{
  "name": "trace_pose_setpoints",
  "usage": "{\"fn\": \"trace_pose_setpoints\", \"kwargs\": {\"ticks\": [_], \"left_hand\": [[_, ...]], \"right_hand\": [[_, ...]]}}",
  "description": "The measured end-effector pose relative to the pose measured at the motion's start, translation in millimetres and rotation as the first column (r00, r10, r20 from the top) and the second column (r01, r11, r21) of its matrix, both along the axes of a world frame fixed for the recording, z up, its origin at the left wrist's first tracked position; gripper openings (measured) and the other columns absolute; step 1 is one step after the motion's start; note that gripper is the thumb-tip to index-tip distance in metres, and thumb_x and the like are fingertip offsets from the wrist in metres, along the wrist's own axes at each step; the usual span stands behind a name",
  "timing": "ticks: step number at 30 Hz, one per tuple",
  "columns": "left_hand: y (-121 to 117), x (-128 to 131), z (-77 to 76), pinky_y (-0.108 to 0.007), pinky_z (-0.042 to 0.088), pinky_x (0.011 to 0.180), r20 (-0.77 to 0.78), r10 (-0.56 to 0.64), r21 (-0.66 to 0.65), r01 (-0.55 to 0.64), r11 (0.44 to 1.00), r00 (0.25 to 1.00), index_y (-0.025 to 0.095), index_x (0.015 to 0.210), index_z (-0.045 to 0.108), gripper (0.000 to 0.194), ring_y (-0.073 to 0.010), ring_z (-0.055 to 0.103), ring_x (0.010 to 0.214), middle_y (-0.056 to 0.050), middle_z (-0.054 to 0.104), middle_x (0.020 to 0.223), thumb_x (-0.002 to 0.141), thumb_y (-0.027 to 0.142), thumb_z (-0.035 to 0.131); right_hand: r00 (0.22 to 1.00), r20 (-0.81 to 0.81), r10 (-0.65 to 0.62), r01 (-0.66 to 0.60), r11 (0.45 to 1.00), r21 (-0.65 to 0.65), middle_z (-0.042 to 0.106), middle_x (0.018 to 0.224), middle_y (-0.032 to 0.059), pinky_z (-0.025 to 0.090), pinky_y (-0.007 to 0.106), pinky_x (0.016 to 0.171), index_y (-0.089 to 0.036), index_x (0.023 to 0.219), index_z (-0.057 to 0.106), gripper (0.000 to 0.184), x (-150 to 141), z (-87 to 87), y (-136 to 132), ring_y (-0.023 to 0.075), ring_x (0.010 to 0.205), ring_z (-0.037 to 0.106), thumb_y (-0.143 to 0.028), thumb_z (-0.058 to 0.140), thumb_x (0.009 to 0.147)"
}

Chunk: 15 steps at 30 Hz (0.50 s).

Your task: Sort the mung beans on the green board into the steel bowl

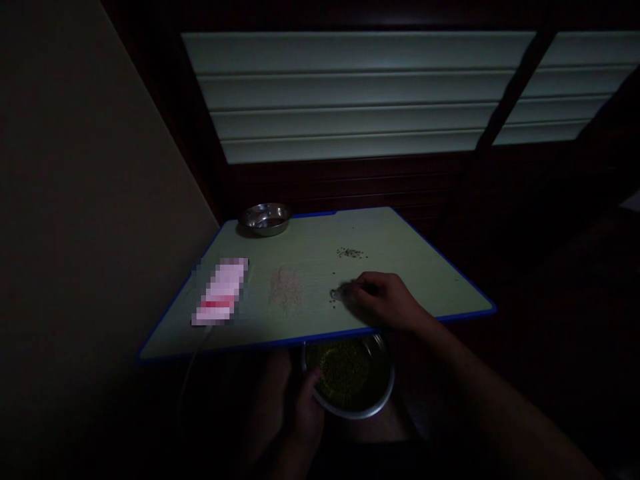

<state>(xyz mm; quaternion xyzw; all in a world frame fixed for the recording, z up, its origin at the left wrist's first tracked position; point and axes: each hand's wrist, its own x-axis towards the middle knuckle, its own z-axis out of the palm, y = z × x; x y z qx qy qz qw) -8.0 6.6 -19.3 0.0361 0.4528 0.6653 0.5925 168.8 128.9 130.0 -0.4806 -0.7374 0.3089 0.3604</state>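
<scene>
My left hand (307, 407) grips the near left rim of a metal bowl (367, 413), which is held just under the table's front edge. Small greenish beans (345, 367) lie in the bowl. Over the table's front part, my right hand (383, 298) is closed on a small shiny spoon-like tool (342, 293), its tip low against the tabletop. A few dark beans lie by that tip. Farther back is a loose cluster of dark beans (350, 253). To the left of my right hand spreads a patch of pale grains (287, 290).
The pale green table (320, 233) has a blue edge. A shallow metal bowl (265, 220) stands at its back left corner. A blurred-out phone (221, 293) with a cable lies at the left. Behind stands a dark wooden panel with pale slats (350, 93); a wall borders the left.
</scene>
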Motion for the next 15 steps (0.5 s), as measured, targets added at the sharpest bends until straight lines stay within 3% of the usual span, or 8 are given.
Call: {"fn": "trace_pose_setpoints", "kwargs": {"ticks": [7, 11, 15], "left_hand": [[-1, 3, 22.4, -0.050, 0.048, 0.111, 0.007, 0.002, 0.006, -0.002, 1.000, 1.000, 0.023, 0.127, 0.072, 0.064, -0.0361, 0.068, 0.120, -0.009, 0.078, 0.121, 0.063, 0.020, 0.078], [0, 4, 16.6, -0.049, 0.049, 0.110, 0.046, -0.009, -0.040, 0.011, 0.999, 0.999, 0.019, 0.118, 0.074, 0.053, -0.0375, 0.064, 0.127, -0.011, 0.078, 0.119, 0.065, 0.023, 0.077], [0, 2, 9.7, -0.048, 0.049, 0.110, 0.011, 0.007, -0.009, -0.007, 1.000, 1.000, 0.024, 0.125, 0.072, 0.058, -0.0370, 0.060, 0.132, -0.009, 0.077, 0.122, 0.068, 0.023, 0.076]], "right_hand": [[0.997, -0.044, 0.061, -0.064, 0.997, -0.051, 0.060, 0.066, 0.0002, 0.040, 0.028, 0.061, -0.018, 0.071, 0.064, 0.020, 1, 3.5, -1, 0.0144, 0.063, 0.051, -0.034, 0.059, 0.081], [0.997, -0.054, 0.054, -0.057, 0.997, -0.059, 0.060, 0.066, 0.0001, 0.040, 0.027, 0.060, -0.018, 0.072, 0.064, 0.020, 0, 4.3, -2, 0.0143, 0.063, 0.051, -0.036, 0.059, 0.081], [0.995, -0.058, 0.080, -0.084, 0.995, -0.059, 0.060, 0.065, 0.0000, 0.040, 0.027, 0.060, -0.019, 0.071, 0.064, 0.017, 1, 4.0, -3, 0.0138, 0.063, 0.050, -0.032, 0.059, 0.080]]}}
